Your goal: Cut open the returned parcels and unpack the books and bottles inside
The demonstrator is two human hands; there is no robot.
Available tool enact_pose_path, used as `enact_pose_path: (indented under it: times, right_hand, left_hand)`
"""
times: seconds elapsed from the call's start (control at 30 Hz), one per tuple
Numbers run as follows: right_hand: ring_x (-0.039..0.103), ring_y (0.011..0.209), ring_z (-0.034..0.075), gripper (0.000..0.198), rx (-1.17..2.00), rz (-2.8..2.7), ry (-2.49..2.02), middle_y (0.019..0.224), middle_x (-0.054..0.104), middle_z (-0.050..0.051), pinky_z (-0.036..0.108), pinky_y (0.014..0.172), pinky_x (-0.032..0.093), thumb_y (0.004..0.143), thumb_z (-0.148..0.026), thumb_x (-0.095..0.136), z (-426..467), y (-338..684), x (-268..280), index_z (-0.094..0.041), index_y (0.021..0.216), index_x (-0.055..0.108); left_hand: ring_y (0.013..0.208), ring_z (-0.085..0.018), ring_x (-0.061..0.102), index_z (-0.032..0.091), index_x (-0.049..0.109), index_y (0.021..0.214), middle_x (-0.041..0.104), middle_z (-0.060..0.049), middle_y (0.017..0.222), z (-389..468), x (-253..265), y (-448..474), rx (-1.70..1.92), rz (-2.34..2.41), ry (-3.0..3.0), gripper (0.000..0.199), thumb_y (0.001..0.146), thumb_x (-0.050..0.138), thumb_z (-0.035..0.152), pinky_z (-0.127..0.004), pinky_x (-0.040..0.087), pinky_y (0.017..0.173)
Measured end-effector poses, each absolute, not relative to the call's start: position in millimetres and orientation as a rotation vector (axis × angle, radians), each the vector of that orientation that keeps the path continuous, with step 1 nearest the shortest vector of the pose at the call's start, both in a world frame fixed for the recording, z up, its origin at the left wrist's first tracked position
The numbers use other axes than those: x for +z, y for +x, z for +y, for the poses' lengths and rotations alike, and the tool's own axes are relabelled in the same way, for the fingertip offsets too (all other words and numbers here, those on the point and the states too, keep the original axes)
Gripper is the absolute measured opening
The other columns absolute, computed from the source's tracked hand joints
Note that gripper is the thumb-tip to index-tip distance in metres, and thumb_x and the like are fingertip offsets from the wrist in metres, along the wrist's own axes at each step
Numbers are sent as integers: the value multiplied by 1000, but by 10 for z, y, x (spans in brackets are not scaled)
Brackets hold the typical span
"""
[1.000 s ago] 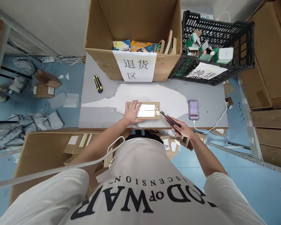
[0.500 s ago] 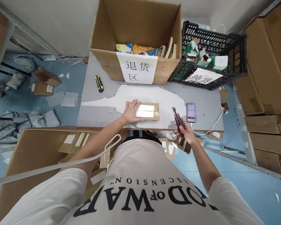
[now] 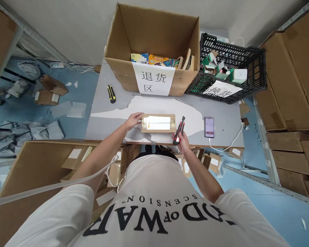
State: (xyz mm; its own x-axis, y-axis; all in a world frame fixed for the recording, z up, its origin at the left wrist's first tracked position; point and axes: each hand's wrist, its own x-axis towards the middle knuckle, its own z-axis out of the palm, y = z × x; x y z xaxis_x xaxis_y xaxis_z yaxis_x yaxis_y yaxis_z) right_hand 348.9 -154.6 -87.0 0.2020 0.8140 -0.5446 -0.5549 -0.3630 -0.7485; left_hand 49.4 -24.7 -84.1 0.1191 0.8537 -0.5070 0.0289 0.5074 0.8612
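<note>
A small flat cardboard box (image 3: 158, 128) with a white label and clear tape over its ends is near the table's front edge. My left hand (image 3: 133, 121) grips its left end, fingers at the far corner. In my right hand (image 3: 182, 141) is a red and black utility knife (image 3: 179, 131), its tip pointing away from me. That hand is right beside the box's right end; whether its fingers touch the cardboard is hard to tell. Behind and to the left lies a second utility knife (image 3: 111, 94), yellow and black.
A large open carton (image 3: 121, 73) holding books stands at the back of the table (image 3: 100, 103). Beside it is a black plastic crate (image 3: 228, 97) with small boxes. A phone (image 3: 209, 127) on a white cable lies at right. Stacked cartons (image 3: 285, 79) line the right side.
My left hand has moved from the top of the box to its left end. My right hand has brought the red and black utility knife leftward to the box's right end.
</note>
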Motion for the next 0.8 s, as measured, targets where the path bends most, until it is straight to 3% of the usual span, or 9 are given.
enact_pose_path:
  times: [0.3,0.53,0.67,0.8]
  right_hand:
    - [58,58,9,28,1430,-683,-1269,70,60,-7,25,60,52,78,-41,66,-149,3751,-749,-25,92,47]
    - [58,68,10,31,1538,-866,-1435,79,62,-6,23,62,49,75,-43,65,247,3559,-924,-24,94,50]
    - [58,69,10,32,1516,-871,-1458,81,62,-5,23,64,49,74,-43,64,223,3508,-1011,-24,95,50]
    - [61,75,11,30,1466,-875,-1425,96,66,-2,24,65,51,76,-43,63,127,3554,-957,-25,96,48]
  left_hand:
    - [95,-26,67,13,75,99,74,-10,101,-1039,-786,640,831,1290,958,65,56,78,62,-43,51,95]
    - [85,-24,70,15,74,105,75,-6,99,-1604,-928,952,680,1368,1234,46,78,62,51,-38,55,84]
    - [85,-25,71,14,74,105,75,-8,98,-1635,-973,949,670,1373,1217,47,79,61,51,-39,57,83]
    - [93,-28,71,12,71,109,73,-11,106,-1597,-972,853,619,1322,1214,56,75,64,55,-41,56,88]
